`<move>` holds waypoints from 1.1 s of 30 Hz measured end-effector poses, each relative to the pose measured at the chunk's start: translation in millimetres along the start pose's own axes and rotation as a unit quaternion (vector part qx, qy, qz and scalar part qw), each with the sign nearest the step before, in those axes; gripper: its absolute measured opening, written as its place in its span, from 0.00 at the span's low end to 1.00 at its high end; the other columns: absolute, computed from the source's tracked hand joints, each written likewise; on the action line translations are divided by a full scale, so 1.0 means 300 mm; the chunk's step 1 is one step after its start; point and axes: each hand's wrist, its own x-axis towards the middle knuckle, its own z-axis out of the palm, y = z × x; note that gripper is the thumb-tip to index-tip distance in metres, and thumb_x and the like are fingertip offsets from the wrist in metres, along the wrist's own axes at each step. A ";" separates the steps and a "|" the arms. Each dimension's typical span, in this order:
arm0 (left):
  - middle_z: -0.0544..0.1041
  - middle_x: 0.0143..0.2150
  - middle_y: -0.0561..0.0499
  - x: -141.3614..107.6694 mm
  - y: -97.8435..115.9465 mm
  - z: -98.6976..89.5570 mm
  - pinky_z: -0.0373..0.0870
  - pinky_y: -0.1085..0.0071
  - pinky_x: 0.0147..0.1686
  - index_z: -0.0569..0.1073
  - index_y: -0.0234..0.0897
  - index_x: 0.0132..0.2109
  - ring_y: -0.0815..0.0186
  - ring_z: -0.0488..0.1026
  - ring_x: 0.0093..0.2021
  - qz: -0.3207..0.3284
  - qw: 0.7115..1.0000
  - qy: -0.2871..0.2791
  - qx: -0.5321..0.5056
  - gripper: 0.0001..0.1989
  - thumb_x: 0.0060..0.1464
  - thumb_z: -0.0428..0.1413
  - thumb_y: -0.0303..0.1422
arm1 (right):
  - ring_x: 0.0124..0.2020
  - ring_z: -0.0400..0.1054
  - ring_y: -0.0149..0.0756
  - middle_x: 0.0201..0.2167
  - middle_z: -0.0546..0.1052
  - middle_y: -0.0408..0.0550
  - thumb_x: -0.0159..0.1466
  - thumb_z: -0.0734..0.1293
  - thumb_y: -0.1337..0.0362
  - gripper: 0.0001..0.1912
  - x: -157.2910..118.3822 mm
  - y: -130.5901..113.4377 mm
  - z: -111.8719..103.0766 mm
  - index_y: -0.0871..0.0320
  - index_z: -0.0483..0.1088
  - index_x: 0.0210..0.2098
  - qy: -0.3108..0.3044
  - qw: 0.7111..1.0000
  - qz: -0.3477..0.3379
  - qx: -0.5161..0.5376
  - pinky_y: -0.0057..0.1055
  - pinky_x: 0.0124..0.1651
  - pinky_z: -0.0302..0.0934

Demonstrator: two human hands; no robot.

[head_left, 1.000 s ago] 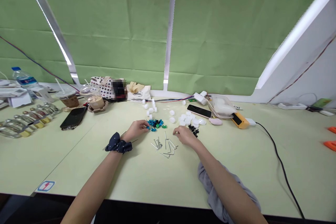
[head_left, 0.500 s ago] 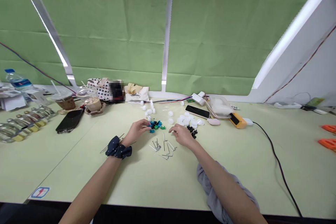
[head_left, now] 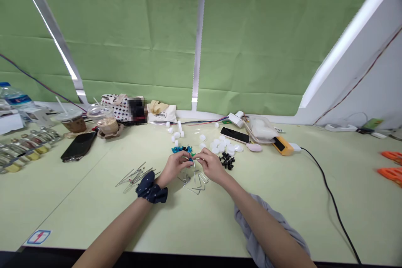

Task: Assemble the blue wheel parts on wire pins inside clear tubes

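My left hand [head_left: 174,168] pinches a small blue plastic piece [head_left: 191,159] between thumb and fingertips. Close against it, my right hand [head_left: 212,165] has its thumb and index finger pressed together; whatever they grip is too small to make out. Just beyond my fingers lies a pile of small blue plastic pieces [head_left: 177,149], with a bit of green partly hidden by my hands. Bent metal rods [head_left: 198,189] are scattered below the hands. Small black pieces [head_left: 226,161] sit right of my right hand, and long thin metal pins [head_left: 130,178] lie left of my left wrist.
White round caps [head_left: 221,144] spread behind the hands near a phone [head_left: 235,135] and a yellow device [head_left: 282,145] with a black cable [head_left: 326,194]. On the left are another phone [head_left: 78,146], two drink cups [head_left: 73,122] and a row of small glass jars [head_left: 27,146].
My left hand has come away from the blue pile, toward me and right, with a blue piece. My right hand has moved slightly left, so the fingertips of both hands now meet.
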 end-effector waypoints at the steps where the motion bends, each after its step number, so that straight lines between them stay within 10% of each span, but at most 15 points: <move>1: 0.73 0.34 0.50 -0.003 0.000 0.002 0.72 0.69 0.33 0.69 0.34 0.36 0.68 0.71 0.30 0.001 1.000 0.004 0.002 0.13 0.45 0.59 0.38 | 0.31 0.63 0.31 0.32 0.65 0.45 0.62 0.58 0.72 0.15 -0.001 0.002 0.001 0.53 0.71 0.42 -0.001 1.000 -0.001 -0.001 0.27 0.35 0.57; 33: 0.76 0.32 0.48 -0.032 -0.004 -0.003 0.72 0.69 0.32 0.73 0.34 0.33 0.65 0.73 0.31 0.024 0.996 0.065 0.062 0.13 0.43 0.61 0.39 | 0.23 0.60 0.28 0.28 0.66 0.43 0.61 0.63 0.64 0.05 0.000 -0.012 0.015 0.57 0.68 0.29 0.045 0.997 0.054 0.014 0.27 0.30 0.57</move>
